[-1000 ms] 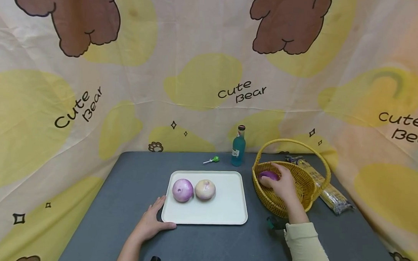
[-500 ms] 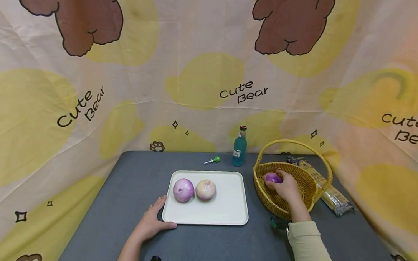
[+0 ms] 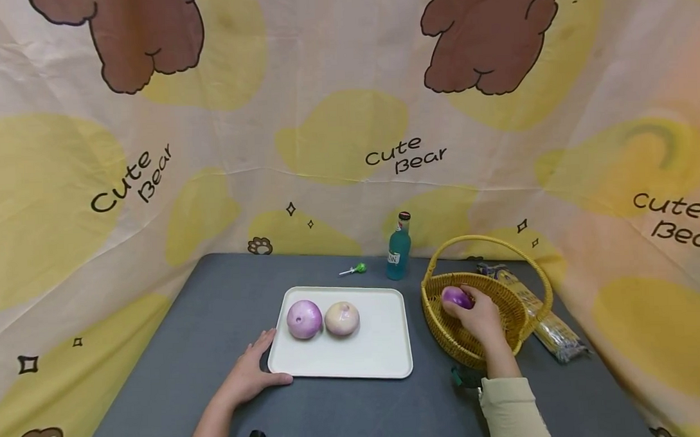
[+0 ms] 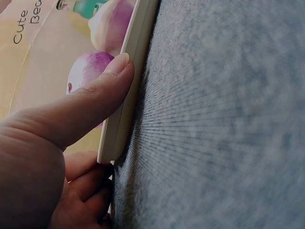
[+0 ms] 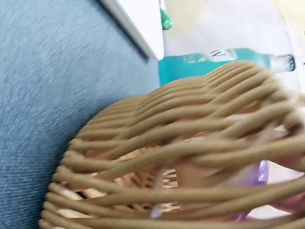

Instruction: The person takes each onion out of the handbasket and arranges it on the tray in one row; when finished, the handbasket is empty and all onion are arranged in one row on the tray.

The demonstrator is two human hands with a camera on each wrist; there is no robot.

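- The right hand reaches into the yellow wicker basket and curls its fingers round a small purple onion, holding it just above the basket's near rim on the left side.
- In the right wrist view the woven basket wall fills the frame, blurred; a patch of purple shows through the weave at the lower right.
- The basket stands on the grey surface to the right of the white tray, its arched handle rising over the hand.
- The left hand lies flat on the surface at the tray's near left corner, fingers relaxed and gripping nothing; the thumb rests along the tray's front edge.
- The left wrist view shows that thumb pressed against the tray's rim, with the other fingers tucked beside the corner below.
- Two onions lie on the tray, touching side by side: a purple one on the left and a paler, pink-and-cream one on the right.
- A teal bottle stands upright behind the tray, near the basket's far left side.
- A green lollipop lies on the surface just left of the bottle.
- A long clear packet lies behind and to the right of the basket; its contents are hard to tell.
- A cloth printed with brown bears and "Cute Bear" hangs behind and around the surface.
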